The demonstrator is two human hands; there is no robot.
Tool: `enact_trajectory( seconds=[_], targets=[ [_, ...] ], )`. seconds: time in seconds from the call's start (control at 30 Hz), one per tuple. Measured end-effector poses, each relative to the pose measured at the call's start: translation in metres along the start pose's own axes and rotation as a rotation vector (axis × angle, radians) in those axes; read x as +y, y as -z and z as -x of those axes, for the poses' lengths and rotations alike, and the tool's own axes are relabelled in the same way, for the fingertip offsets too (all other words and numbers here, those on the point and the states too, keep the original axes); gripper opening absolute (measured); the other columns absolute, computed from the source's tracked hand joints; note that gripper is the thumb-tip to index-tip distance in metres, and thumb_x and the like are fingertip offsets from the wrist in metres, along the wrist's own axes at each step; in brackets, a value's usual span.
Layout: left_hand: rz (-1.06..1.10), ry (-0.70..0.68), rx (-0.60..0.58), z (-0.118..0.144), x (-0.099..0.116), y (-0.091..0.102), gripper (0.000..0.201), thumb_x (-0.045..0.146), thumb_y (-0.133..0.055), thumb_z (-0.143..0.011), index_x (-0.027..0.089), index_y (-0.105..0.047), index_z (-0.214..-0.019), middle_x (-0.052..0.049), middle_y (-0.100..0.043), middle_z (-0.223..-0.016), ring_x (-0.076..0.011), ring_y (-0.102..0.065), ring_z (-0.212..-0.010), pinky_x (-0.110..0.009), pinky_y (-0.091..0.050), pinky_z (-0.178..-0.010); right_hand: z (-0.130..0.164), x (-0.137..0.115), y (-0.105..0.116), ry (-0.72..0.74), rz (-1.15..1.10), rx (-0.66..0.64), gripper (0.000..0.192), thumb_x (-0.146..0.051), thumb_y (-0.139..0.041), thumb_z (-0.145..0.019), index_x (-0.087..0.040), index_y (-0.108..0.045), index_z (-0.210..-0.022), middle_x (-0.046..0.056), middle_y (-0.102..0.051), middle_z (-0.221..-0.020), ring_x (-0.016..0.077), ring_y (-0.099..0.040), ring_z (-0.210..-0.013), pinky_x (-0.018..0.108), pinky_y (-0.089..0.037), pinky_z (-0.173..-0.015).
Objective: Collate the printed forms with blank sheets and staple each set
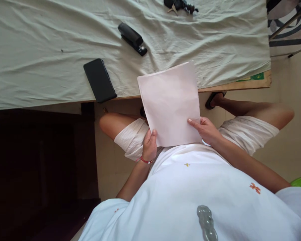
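A small stack of blank white paper sheets is held over my lap, its far end reaching over the table's near edge. My left hand grips the lower left edge, with the thumb against the side and the other fingers mostly hidden. On the lower right edge, my right hand pinches the sheets, thumb on top and fingers underneath. Beyond the paper, a black stapler lies on the cloth. A dark phone rests left of the paper, close to the table edge.
Pale green wrinkled cloth covers the table, whose wooden edge shows at the right. A bunch of keys lies at the far side. Dark furniture stands at the left, and a metal-framed chair at the upper right.
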State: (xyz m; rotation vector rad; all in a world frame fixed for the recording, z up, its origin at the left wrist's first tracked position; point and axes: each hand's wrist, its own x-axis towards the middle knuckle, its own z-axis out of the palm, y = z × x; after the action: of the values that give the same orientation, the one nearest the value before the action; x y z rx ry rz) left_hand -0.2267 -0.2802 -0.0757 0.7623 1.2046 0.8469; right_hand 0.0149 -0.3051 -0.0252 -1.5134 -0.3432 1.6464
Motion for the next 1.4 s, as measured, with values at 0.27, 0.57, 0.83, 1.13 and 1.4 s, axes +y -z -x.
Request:
enact_trajectory(
  seconds=[0.27,0.57,0.83,1.13,1.4],
  targets=[
    [-0.059,0.052,-0.074,0.004,0.017,-0.001,0.059,0.062,-0.070,-0.087,0.026,-0.065,-0.133,-0.006,-0.078,-0.110,-0.0255,-0.074,-0.107,-0.031,-0.061,-0.088,0.002,-0.001,0.005,0.051,-0.026,-0.014,0.059,-0.061,-0.085,-0.069,-0.024,-0.074,-0.113,0.005,-0.078,-0.107,0.0266,-0.074,-0.101,0.036,-0.061,-0.082],
    [-0.055,0.016,-0.032,0.006,0.023,-0.002,0.053,0.061,-0.071,-0.087,0.020,-0.070,-0.121,-0.008,-0.079,-0.109,-0.0241,-0.076,-0.093,-0.029,-0.061,-0.075,0.006,0.005,0.002,0.083,0.000,0.002,0.059,-0.063,-0.085,-0.067,-0.024,-0.072,-0.110,0.004,-0.078,-0.106,0.0269,-0.072,-0.106,0.035,-0.060,-0.085],
    [-0.010,-0.016,-0.084,0.005,0.024,0.000,0.051,0.048,-0.077,-0.086,0.020,-0.067,-0.127,-0.010,-0.076,-0.124,-0.0248,-0.073,-0.112,-0.032,-0.058,-0.094,0.010,0.012,0.007,0.105,0.015,-0.053,0.056,-0.058,-0.084,-0.072,-0.024,-0.071,-0.115,0.003,-0.077,-0.113,0.0257,-0.072,-0.107,0.035,-0.059,-0.087],
    [-0.055,0.018,-0.104,0.014,0.014,0.011,0.057,0.044,-0.080,-0.083,0.020,-0.063,-0.132,-0.011,-0.075,-0.126,-0.0252,-0.073,-0.111,-0.034,-0.057,-0.096,0.023,0.016,0.017,0.057,-0.032,-0.129,0.054,-0.044,-0.087,-0.073,-0.025,-0.071,-0.121,0.004,-0.075,-0.121,0.0239,-0.073,-0.106,0.035,-0.059,-0.091],
    [-0.004,0.028,-0.057,0.023,0.012,0.011,0.057,0.041,-0.085,-0.078,0.020,-0.065,-0.127,-0.011,-0.076,-0.124,-0.0252,-0.073,-0.110,-0.036,-0.057,-0.098,0.028,0.017,0.016,-0.086,-0.136,-0.138,0.059,-0.036,-0.090,-0.068,-0.025,-0.070,-0.122,0.006,-0.076,-0.121,0.0234,-0.075,-0.098,0.038,-0.061,-0.088]
  ],
)
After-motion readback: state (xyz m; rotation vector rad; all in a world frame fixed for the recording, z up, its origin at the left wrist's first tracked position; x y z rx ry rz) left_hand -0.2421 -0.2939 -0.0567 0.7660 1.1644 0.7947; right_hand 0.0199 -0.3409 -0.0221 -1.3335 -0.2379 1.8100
